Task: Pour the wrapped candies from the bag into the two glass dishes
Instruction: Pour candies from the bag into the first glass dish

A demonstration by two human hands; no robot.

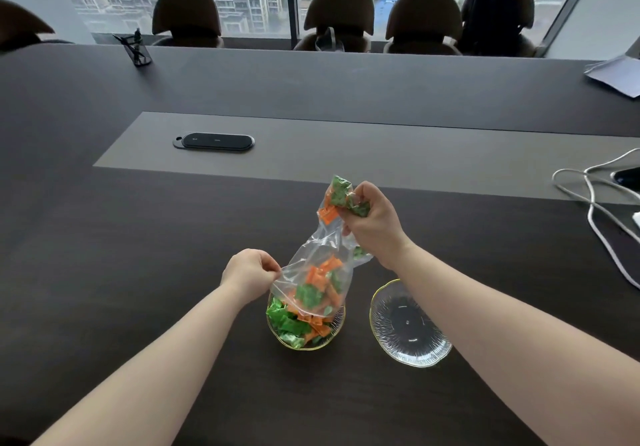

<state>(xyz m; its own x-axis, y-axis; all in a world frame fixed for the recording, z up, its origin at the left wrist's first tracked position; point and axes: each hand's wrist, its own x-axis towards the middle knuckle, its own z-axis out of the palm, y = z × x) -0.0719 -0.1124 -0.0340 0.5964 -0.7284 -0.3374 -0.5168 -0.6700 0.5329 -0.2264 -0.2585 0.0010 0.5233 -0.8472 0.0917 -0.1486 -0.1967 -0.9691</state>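
Note:
A clear plastic bag (320,255) of green and orange wrapped candies hangs upside down, its mouth over the left glass dish (341,324). That gold-rimmed dish holds a heap of candies (294,324). My right hand (374,224) grips the bag's raised bottom end, where a few candies are bunched. My left hand (251,274) pinches the bag's mouth edge at the left. The right glass dish (408,324) sits beside it on the table with no candy inside, partly under my right forearm.
The dark table (138,272) has a black power panel (214,141) in its grey centre strip. White cables (595,210) and a phone lie at the right edge, papers (616,75) at far right. Several chairs line the far side, with a pen holder (138,49).

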